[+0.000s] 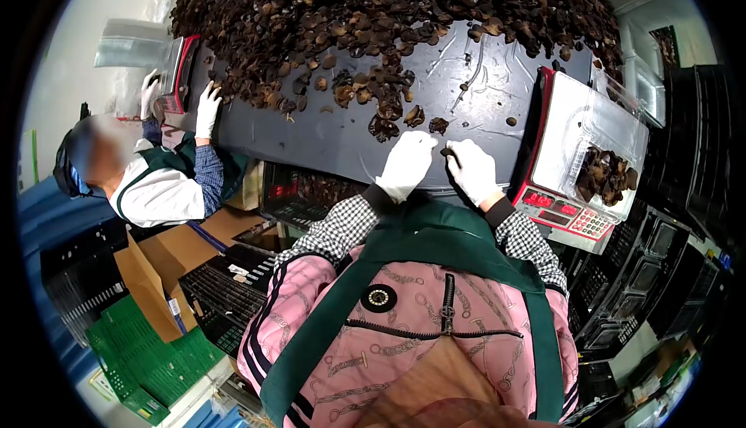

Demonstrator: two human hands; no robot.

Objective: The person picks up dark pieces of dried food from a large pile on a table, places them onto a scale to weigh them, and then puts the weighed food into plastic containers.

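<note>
Both my hands wear white gloves at the near edge of the dark table (311, 129). My left hand (406, 165) is closed, its fingers curled together; what they hold, if anything, is hidden. Beside it, my right hand (471, 168) pinches a small dark piece of mushroom (446, 151) at its fingertips. Just beyond the hands lie loose brown wood ear mushrooms (383, 127), with another piece (438, 125) between the two hands. A large heap of the same mushrooms (373, 8) covers the far part of the table.
On my right, a red and white digital scale (571, 140) carries a clear plastic container (598, 129) with mushrooms inside. To the left, a gloved co-worker (163, 172) stands by another scale (180, 78). Black crates (622, 273), a cardboard box (155, 265) and green crates (148, 350) stand around.
</note>
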